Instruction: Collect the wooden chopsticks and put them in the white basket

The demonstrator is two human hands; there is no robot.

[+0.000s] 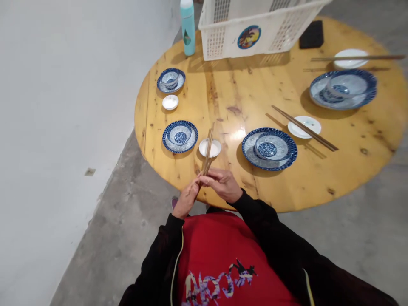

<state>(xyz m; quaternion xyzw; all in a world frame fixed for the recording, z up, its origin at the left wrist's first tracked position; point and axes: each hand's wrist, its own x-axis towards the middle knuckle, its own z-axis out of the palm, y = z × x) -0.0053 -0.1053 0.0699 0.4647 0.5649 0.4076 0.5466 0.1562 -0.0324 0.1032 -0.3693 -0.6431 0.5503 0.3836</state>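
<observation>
1. While both hands meet at the near edge of the table [223, 197], they share one bundle of chopsticks [208, 156].
2. Left hand [188, 197]: fingers curled closed round the lower part of the chopsticks. Right hand [223, 183]: thumb and fingers pinched on them just above; exact finger placement partly hidden.
3. Chopsticks: tilted, far ends spread slightly, reaching over the white dish [216, 148]. Contact with it: can't tell. Exact count: can't tell.
4. Handling, judged by looks: light, stiff, probably smooth, likely to roll or splay if loosely held. Best hold: mid-length, pinched together. Little risk of snapping.
5. Around: left plate [165, 138] and right plate [291, 157], each bearing a bowl, flank the white dish; bowls look breakable. Another pair [306, 128] rests across a dish further right.
6. Crate [223, 42] and bottle [188, 36] stand at the far side, well apart.
7. Main obstacle: white dish, directly under the chopsticks, easily knocked.
</observation>
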